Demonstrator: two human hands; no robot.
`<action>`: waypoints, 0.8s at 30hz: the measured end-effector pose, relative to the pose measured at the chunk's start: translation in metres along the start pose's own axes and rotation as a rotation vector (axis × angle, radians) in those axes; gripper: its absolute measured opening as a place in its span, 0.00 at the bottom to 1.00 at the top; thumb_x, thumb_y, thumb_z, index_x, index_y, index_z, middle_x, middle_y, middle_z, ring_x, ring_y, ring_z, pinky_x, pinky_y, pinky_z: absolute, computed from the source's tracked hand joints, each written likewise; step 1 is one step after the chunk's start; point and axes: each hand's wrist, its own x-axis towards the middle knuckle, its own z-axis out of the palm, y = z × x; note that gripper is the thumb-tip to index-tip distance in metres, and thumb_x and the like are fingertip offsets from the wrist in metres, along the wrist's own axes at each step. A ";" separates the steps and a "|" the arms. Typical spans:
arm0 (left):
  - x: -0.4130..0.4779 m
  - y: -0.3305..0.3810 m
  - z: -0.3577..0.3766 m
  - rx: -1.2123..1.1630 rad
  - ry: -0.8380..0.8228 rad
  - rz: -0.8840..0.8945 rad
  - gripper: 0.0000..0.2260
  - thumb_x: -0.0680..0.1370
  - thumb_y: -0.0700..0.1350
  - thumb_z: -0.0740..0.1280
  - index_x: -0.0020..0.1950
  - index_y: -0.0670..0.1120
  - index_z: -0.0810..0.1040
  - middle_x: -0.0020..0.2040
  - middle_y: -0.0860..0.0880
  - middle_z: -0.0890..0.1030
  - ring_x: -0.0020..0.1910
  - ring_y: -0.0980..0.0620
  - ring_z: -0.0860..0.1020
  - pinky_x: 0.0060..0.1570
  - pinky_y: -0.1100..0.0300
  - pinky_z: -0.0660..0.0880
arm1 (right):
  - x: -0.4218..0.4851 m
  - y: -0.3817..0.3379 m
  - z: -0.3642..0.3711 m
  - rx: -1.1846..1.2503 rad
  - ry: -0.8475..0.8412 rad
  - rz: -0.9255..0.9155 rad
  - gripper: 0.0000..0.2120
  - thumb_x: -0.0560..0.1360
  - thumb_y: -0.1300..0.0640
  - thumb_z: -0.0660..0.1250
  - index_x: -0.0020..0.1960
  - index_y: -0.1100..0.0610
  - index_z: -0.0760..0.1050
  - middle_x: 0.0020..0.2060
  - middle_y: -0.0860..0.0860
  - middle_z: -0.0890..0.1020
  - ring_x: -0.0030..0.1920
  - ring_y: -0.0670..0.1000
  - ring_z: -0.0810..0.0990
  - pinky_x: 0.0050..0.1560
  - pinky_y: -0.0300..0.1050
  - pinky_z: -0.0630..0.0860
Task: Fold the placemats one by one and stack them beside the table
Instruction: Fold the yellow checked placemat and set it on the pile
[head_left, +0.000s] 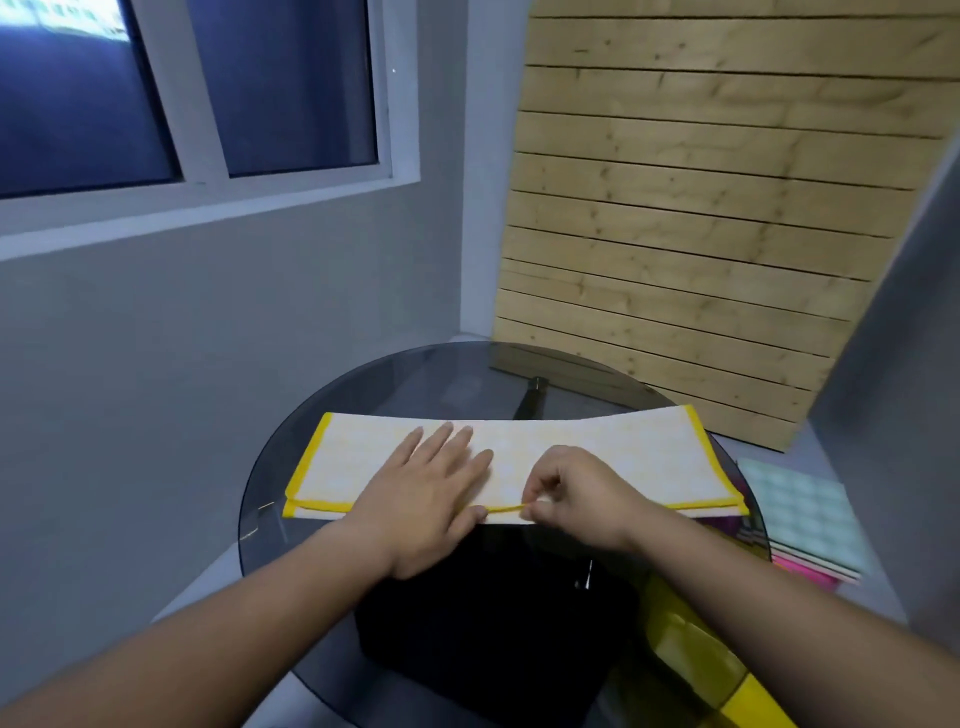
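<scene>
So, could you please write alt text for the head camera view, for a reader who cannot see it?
A person's left hand presses flat on a folded yellow-trimmed placemat on a round glass table, while the right hand pinches its near edge. A stack of coloured mats lies beside the table, at right.

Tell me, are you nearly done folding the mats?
Partway. Done: a stack of folded mats lies to the right of the glass table. In hand: the yellow-edged placemat looks folded once; the left hand presses it flat while the right hand pinches its near edge. Left: finishing this one and adding it to the stack.
</scene>
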 end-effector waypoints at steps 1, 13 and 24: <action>0.001 -0.002 0.004 -0.019 -0.081 -0.002 0.31 0.79 0.64 0.42 0.81 0.55 0.50 0.82 0.47 0.48 0.81 0.46 0.44 0.78 0.47 0.40 | -0.002 0.003 0.003 0.007 0.008 -0.002 0.06 0.70 0.50 0.74 0.36 0.44 0.78 0.45 0.44 0.78 0.49 0.48 0.75 0.56 0.50 0.75; 0.007 -0.009 0.017 -0.136 -0.292 -0.032 0.31 0.77 0.68 0.38 0.79 0.64 0.42 0.81 0.52 0.39 0.80 0.44 0.36 0.74 0.36 0.34 | -0.017 0.008 0.012 0.038 0.043 0.005 0.03 0.75 0.50 0.69 0.42 0.45 0.78 0.55 0.39 0.74 0.60 0.43 0.69 0.66 0.53 0.69; 0.001 -0.009 0.016 -0.166 -0.302 -0.014 0.27 0.81 0.66 0.43 0.80 0.63 0.45 0.82 0.52 0.42 0.80 0.44 0.40 0.76 0.38 0.42 | -0.003 0.006 0.006 -0.012 0.040 -0.009 0.06 0.74 0.47 0.65 0.42 0.47 0.78 0.49 0.43 0.78 0.55 0.47 0.73 0.63 0.53 0.70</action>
